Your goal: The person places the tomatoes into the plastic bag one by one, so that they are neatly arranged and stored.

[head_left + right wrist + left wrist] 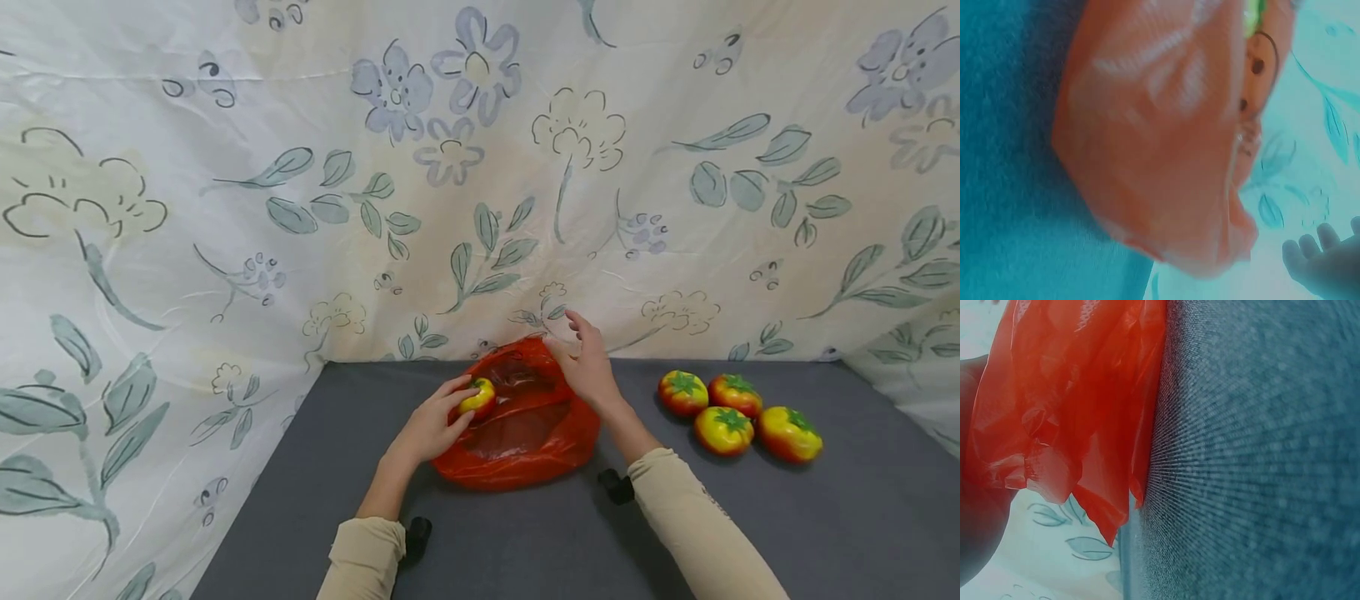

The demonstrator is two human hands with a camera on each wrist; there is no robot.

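Note:
A red plastic bag [517, 475] lies on the dark table with its mouth spread wide. My left hand [431, 429] grips a red-and-yellow tomato [480, 400] with a green top, over the left side of the bag's mouth. Beyond the bag's right rim, my right hand [588, 367] is raised with its fingers extended, holding nothing. In the left wrist view the red bag [1066, 394] covers much of the hand, and the tomato is out of sight. The right wrist view shows the bag's side [1154, 144] and the right hand's fingertips [1310, 247] apart from it.
Several more red-and-yellow tomatoes [723, 431] sit grouped on the table to the right of the bag. A floral cloth [480, 250] hangs behind the grey table [510, 550] and along its sides. Dark wrist devices [617, 486] are on both arms.

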